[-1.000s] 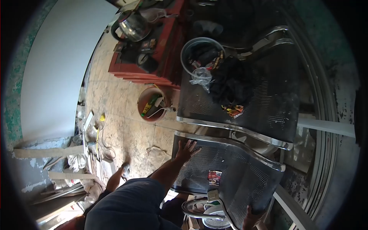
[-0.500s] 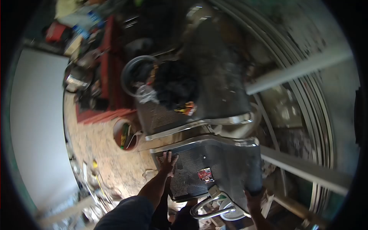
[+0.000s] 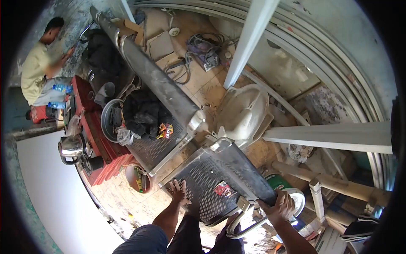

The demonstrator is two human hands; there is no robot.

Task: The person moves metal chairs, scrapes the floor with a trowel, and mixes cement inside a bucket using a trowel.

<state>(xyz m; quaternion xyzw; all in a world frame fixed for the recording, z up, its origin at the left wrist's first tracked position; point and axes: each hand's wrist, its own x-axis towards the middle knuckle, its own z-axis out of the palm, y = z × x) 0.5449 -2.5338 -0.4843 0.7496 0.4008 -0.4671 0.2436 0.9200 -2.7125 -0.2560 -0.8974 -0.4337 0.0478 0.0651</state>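
Observation:
A dark metal bench chair [image 3: 203,178] with a perforated seat stands right in front of me. My left hand [image 3: 180,194] lies on the seat's left edge with its fingers spread. My right hand [image 3: 279,207] is wrapped round the outer edge of the backrest [image 3: 249,175]. A small red packet [image 3: 224,189] lies on this seat, between my hands. Close below my right hand curves the chrome armrest [image 3: 234,224]. On the neighbouring perforated seat [image 3: 156,148] lie a black cloth bundle [image 3: 146,112] and a yellow-red packet [image 3: 165,131].
A person [image 3: 38,70] sits at the far left. Beside the bench are a red toolbox [image 3: 95,135], a kettle [image 3: 72,147] and a tub with tools [image 3: 137,178]. Behind it lie a pale plastic chair [image 3: 241,112] and cables [image 3: 205,46]. White beams [image 3: 334,136] slant in from the right.
My view has swung, so the bench now runs diagonally and the seated person shows. My right hand sits higher in view, still at the backrest edge. My left hand stays on the seat.

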